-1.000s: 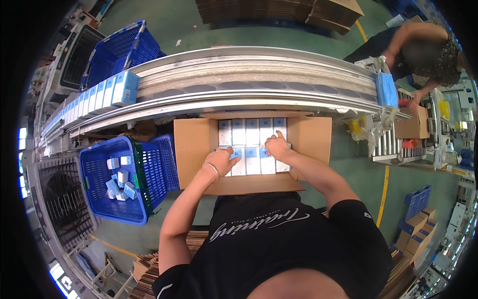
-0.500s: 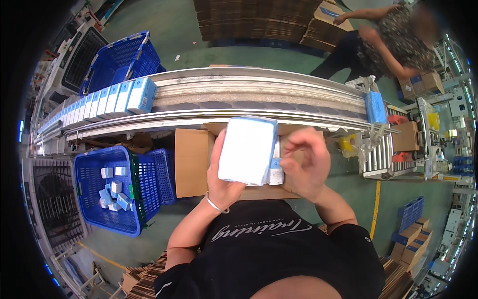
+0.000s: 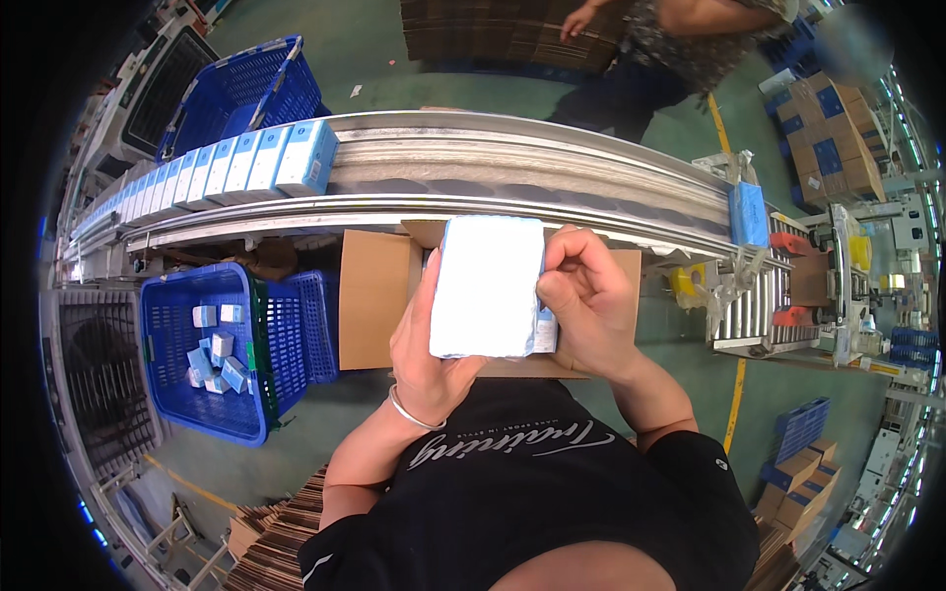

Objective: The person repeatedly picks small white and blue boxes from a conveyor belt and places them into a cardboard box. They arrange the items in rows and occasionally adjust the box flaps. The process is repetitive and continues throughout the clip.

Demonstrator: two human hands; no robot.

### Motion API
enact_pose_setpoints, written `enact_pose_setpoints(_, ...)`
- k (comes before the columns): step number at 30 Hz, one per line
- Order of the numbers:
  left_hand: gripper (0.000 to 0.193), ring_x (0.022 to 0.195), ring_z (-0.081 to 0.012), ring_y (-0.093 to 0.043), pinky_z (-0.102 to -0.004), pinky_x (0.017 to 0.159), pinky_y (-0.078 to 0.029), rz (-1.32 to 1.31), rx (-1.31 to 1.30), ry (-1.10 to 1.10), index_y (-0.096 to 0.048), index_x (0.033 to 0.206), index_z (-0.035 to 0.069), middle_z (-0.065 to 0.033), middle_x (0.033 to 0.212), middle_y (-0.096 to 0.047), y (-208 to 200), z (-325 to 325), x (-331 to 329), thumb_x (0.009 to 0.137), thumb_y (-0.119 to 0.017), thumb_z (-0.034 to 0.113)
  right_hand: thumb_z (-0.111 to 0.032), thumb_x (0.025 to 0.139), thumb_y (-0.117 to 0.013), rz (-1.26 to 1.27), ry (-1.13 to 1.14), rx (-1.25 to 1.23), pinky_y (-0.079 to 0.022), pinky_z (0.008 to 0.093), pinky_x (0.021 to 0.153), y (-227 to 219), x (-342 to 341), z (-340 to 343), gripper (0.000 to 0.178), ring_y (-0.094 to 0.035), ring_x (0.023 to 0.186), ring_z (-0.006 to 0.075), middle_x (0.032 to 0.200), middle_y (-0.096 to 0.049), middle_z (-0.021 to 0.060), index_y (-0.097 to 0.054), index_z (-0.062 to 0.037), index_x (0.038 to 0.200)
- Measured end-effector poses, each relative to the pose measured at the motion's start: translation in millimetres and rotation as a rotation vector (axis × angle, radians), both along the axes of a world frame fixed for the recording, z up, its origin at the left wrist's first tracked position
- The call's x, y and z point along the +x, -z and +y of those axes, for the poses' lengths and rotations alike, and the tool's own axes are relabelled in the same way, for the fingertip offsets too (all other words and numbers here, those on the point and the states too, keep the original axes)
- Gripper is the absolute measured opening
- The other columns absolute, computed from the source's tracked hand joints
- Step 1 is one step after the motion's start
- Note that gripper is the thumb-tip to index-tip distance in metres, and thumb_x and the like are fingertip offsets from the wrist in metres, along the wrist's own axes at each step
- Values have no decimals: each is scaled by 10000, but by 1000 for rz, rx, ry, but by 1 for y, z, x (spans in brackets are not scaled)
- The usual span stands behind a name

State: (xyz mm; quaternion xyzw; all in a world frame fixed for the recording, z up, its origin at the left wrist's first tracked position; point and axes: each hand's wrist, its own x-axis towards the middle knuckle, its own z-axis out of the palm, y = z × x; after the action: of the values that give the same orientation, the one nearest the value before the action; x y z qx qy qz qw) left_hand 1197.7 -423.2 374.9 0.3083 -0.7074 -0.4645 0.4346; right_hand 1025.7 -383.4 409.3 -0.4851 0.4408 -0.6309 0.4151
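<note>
A long, silver-railed metal conveyor with a worn, pale bed crosses the room. Smooth green floor shows on both its near and far sides. Painted on the floor, a narrow yellow stripe runs nearward from near the conveyor's right end. Just beside that end stands a roller track of shiny metal cylinders. Nearward of the conveyor's left part is a dark grey slatted grille. Well right of the conveyor, small bright white lights form a curved row.

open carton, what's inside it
Inside the carton, part of a blue-and-white box shows right of the held pack; the pack, left hand and right hand hide most of the rest.
</note>
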Motion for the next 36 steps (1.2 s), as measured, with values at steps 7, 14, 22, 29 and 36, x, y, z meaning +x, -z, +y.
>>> enact_pose_setpoints(7,837,961,-276,-630,-323,785,-515,4,-11,0,-306,1347,-90,-196,1123,-592,1,0,1,672,-778,57,-108,922,-548,110,12,-11,-437,207,579,-3,0,-1,134,-497,682,67,836,-460,23,-481,5,900)
enact_pose_setpoints(14,914,938,-193,-631,-281,759,-525,-27,-162,-5,-282,1359,-96,-151,1103,-609,-1,-6,2,630,-813,52,-147,926,-546,67,36,26,-411,195,571,-9,6,1,166,-482,662,52,821,-441,18,-474,-5,879)
enact_pose_setpoints(22,806,875,-213,-659,-289,731,-540,-58,-150,-18,-283,1360,-96,-147,1037,-638,-3,-4,8,709,-744,12,-142,928,-538,88,41,10,-380,194,561,-9,12,-5,166,-451,640,47,788,-436,7,-470,-12,848)
enact_pose_setpoints(29,796,885,-211,-659,-289,741,-530,-81,-183,-16,-296,1354,-95,-151,1051,-635,-6,-8,15,704,-744,7,-145,947,-479,172,50,-14,-342,219,530,-1,15,-11,179,-393,601,61,748,-427,15,-459,-17,823)
enact_pose_setpoints(36,941,983,-294,-635,-323,796,-505,-7,-77,24,-332,1330,-101,-206,1096,-610,-5,-12,19,610,-839,231,-133,947,-437,244,89,-25,-326,256,519,4,20,-17,186,-359,577,91,685,-405,23,-436,-36,789)
